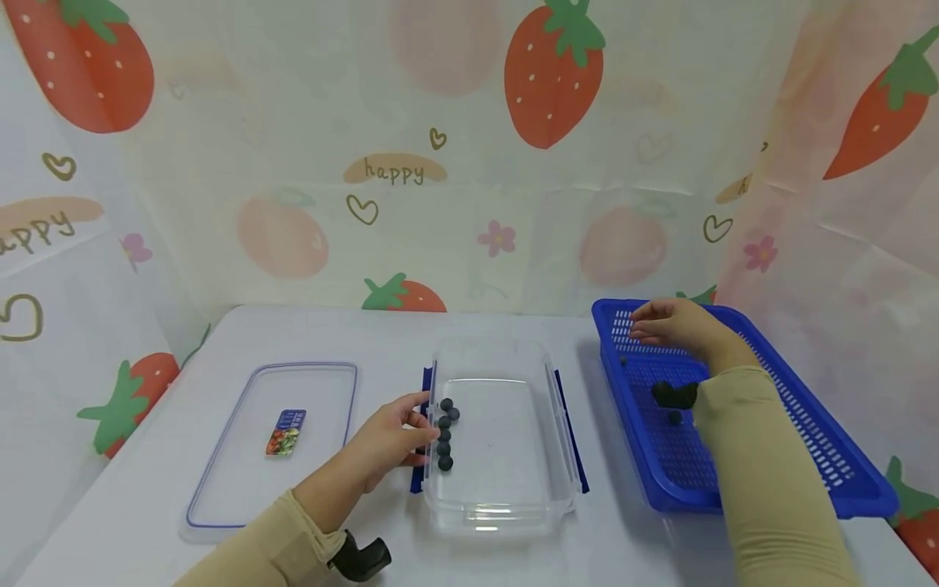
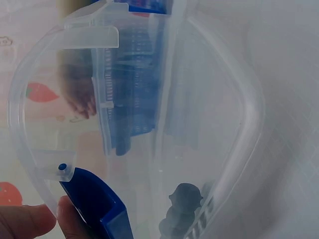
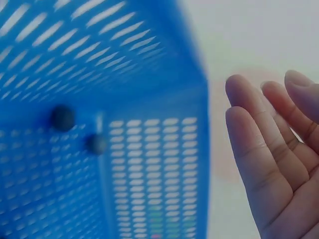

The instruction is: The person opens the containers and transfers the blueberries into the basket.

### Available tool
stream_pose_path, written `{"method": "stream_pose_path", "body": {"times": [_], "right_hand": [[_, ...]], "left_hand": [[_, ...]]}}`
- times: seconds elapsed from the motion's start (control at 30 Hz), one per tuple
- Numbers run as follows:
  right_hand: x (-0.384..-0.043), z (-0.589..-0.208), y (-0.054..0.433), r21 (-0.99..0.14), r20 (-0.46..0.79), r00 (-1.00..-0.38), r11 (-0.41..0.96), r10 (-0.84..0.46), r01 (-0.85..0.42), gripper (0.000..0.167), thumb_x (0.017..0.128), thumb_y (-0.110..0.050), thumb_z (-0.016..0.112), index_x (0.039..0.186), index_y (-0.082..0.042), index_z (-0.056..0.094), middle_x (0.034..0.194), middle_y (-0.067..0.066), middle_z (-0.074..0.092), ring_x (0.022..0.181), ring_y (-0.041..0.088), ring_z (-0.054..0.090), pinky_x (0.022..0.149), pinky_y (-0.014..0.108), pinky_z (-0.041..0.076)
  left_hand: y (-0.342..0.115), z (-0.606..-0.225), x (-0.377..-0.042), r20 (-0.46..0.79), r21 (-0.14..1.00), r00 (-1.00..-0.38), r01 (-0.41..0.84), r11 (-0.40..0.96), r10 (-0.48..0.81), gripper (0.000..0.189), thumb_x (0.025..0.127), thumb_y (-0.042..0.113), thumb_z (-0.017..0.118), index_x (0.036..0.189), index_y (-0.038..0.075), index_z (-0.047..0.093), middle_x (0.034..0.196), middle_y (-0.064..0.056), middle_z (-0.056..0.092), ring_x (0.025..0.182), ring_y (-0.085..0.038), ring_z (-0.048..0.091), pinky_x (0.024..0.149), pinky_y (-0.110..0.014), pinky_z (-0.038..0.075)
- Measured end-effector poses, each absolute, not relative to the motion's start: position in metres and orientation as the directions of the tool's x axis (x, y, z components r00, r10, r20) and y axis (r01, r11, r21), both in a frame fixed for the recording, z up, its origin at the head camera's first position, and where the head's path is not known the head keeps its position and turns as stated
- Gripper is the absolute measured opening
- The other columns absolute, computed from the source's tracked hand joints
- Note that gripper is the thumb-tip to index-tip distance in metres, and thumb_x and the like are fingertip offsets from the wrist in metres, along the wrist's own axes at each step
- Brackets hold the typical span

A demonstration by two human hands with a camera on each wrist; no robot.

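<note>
My left hand (image 1: 377, 444) grips the left wall of a clear plastic box (image 1: 506, 456), thumb on the inside, fingers outside by a blue side clip (image 2: 97, 199). Along that wall, inside the box, lie several small, dark, blueberry-like balls (image 1: 444, 435). Over the far part of a blue slotted basket (image 1: 627, 448) hovers my right hand (image 1: 678, 326), its fingers loosely bent and nothing showing between them. In the right wrist view, those fingers appear beside the basket's edge, with dark balls (image 3: 63, 118) down inside it.
A clear lid (image 1: 235, 481) with a bluish rim lies flat left of the box, bearing a colourful label (image 1: 286, 432). The basket stands at the right side of the white table (image 1: 396, 342). Behind hangs a strawberry-print curtain (image 1: 455, 236).
</note>
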State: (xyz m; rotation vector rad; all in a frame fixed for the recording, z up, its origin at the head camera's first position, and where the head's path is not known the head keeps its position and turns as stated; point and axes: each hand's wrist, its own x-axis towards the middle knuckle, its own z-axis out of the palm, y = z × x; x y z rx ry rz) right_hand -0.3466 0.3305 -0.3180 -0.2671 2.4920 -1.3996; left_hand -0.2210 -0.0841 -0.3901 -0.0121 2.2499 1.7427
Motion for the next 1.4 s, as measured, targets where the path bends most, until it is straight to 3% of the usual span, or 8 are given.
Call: {"method": "stream_pose_path", "body": {"times": [0.27,0.37,0.6,0.93,1.23,1.4], "right_hand": [[-0.349,-0.3,0.3,-0.857,-0.13,-0.94,0.513,-0.317,-0.055,0.041,0.093,-0.012,0.053,0.123,0.012,0.042,0.123,0.029,0.047,0.106,0.026,0.057,0.085,0.029,0.05],[-0.35,-0.296,0.285,-0.852,-0.111,-0.936,0.517,-0.333,-0.083,0.037,0.092,-0.012,0.055,0.121,0.01,0.045,0.119,0.027,0.051,0.108,0.03,0.056,0.086,0.031,0.05],[-0.355,-0.297,0.245,-0.862,-0.072,-0.917,0.487,-0.392,-0.14,0.031,0.09,-0.009,0.057,0.115,0.007,0.051,0.111,0.023,0.057,0.096,0.02,0.062,0.084,0.03,0.05],[-0.356,-0.311,0.188,-0.896,-0.087,-0.872,0.42,-0.482,-0.143,0.027,0.089,-0.009,0.058,0.112,0.004,0.055,0.109,0.021,0.058,0.099,0.024,0.061,0.087,0.036,0.049],[-0.354,-0.324,0.144,-0.897,-0.11,-0.842,0.417,-0.529,-0.145,0.022,0.089,-0.011,0.059,0.108,-0.001,0.059,0.102,0.015,0.062,0.102,0.033,0.059,0.084,0.034,0.051],[-0.351,-0.33,0.123,-0.889,-0.124,-0.83,0.432,-0.544,-0.15,0.019,0.088,-0.014,0.06,0.104,-0.003,0.061,0.1,0.015,0.064,0.095,0.026,0.063,0.083,0.033,0.052]], "left_hand": [[-0.085,-0.393,-0.223,-0.238,0.945,-0.955,-0.186,0.27,0.175,0.061,0.086,0.008,0.062,0.14,0.011,0.034,0.092,-0.009,0.049,0.088,-0.023,0.057,0.069,-0.03,0.055],[-0.086,-0.394,-0.224,-0.237,0.946,-0.955,-0.184,0.268,0.18,0.061,0.086,0.008,0.062,0.14,0.01,0.034,0.092,-0.01,0.049,0.088,-0.023,0.057,0.069,-0.03,0.055],[-0.087,-0.397,-0.225,-0.235,0.945,-0.955,-0.18,0.275,0.182,0.061,0.086,0.008,0.062,0.14,0.01,0.034,0.092,-0.01,0.049,0.086,-0.022,0.056,0.068,-0.03,0.055],[-0.086,-0.397,-0.225,-0.232,0.947,-0.955,-0.178,0.266,0.185,0.06,0.086,0.008,0.061,0.14,0.01,0.034,0.092,-0.01,0.049,0.086,-0.022,0.056,0.068,-0.029,0.055],[-0.087,-0.397,-0.226,-0.225,0.948,-0.957,-0.171,0.27,0.183,0.06,0.086,0.008,0.061,0.14,0.01,0.035,0.092,-0.009,0.049,0.082,-0.019,0.056,0.067,-0.029,0.055],[-0.087,-0.397,-0.227,-0.228,0.946,-0.957,-0.174,0.273,0.181,0.061,0.086,0.01,0.063,0.14,0.01,0.035,0.092,-0.009,0.05,0.082,-0.019,0.056,0.067,-0.029,0.055]]}}
